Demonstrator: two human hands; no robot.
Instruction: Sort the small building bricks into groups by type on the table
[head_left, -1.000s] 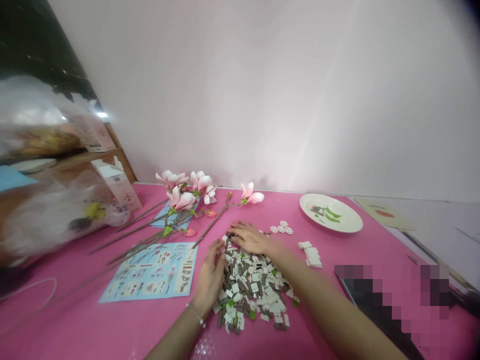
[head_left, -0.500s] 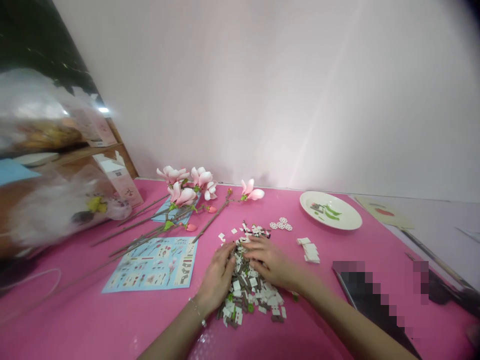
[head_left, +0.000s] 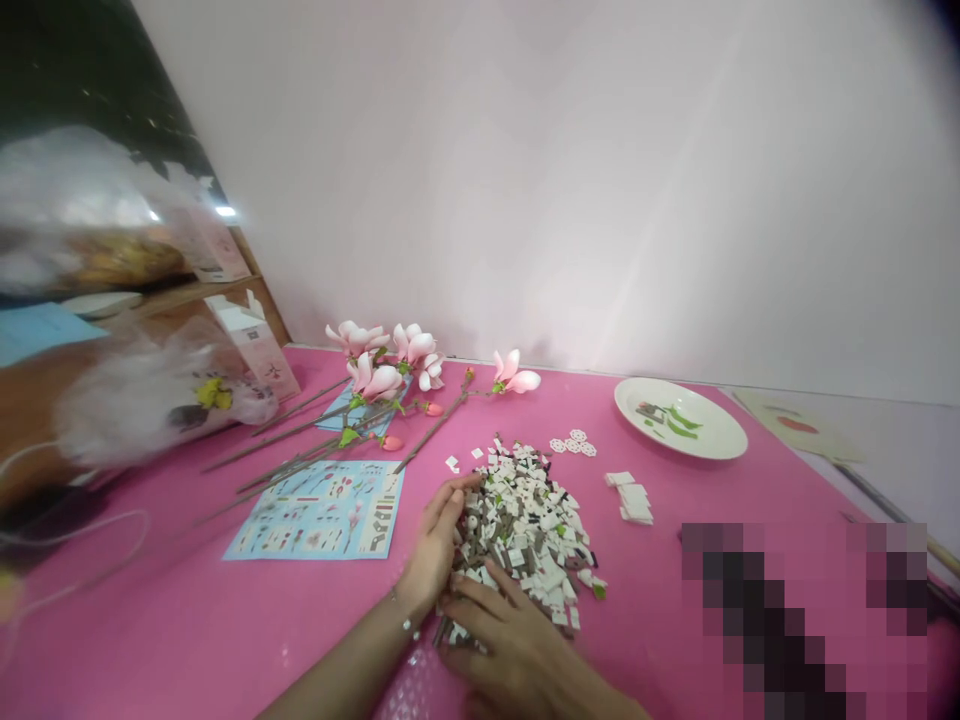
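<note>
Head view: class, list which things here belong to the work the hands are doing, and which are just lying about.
At work: left hand; right hand; heap of small white, brown and green building pieces.

Lying about: blue printed sheet; pink-flowered magnolia branches; white plate; white round pieces; stacked white pieces.

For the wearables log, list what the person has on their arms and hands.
Both arms are bare, with no sleeves or gloves in view. The left hand has a thin silver-coloured bracelet at the wrist. Nothing worn shows on the right hand.
</note>
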